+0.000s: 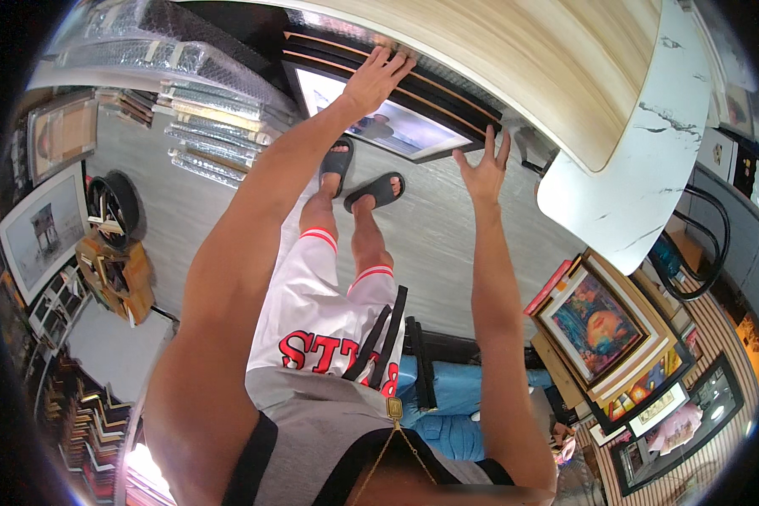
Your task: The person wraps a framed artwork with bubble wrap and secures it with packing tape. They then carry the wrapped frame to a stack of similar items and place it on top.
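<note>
Several dark picture frames stand stacked on edge against the pale counter. The front picture frame (430,139) has a black border around a pale picture with a dark shape in it. Over the top edges of the stack, my left hand (378,83) hooks its fingers; its thumb is hidden. My right hand (486,164) is at the right end of the stack, its thumb and fingers spread and empty. Its fingertips are close to the frame corner; whether they touch it I cannot tell.
A wood-grain counter (514,51) with a white marbled end (641,169) overhangs the stack. Bubble-wrapped flat packages (215,126) stand left. Framed pictures (599,320) lean at right, and a blue covered item (447,396) lies behind my legs. Frame corner samples (93,422) hang lower left.
</note>
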A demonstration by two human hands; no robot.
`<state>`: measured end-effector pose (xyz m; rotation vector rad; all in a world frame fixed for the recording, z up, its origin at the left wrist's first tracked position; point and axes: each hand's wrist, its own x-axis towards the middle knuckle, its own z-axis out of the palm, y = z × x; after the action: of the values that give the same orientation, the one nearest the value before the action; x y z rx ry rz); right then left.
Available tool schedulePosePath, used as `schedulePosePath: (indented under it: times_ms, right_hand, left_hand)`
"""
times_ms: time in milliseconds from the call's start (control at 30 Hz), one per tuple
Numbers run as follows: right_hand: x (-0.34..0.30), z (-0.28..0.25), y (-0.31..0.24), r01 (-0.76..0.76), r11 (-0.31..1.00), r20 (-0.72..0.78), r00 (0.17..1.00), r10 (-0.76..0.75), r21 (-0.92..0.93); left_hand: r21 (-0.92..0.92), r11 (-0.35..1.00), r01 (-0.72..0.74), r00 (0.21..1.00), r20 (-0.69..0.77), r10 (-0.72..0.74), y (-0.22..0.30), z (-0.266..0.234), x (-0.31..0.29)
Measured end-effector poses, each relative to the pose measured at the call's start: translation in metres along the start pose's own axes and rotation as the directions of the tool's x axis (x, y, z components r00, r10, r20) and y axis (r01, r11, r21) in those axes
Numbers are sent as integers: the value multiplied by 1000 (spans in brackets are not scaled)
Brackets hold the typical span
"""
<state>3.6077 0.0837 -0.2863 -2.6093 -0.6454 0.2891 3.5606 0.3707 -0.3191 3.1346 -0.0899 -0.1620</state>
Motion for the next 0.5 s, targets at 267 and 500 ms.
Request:
schedulePosePath:
  times_ms: [267, 500]
  right_hand:
    - [-147, 7, -2, -133, 990, 188, 974, 123, 37]
    - [-254, 25, 3, -216, 976, 654, 744, 141, 36]
  left_hand:
    - [-87, 991, 103, 991, -81, -110, 10, -1, -21]
    - [-608, 677, 414, 883, 89, -460, 81, 33, -172]
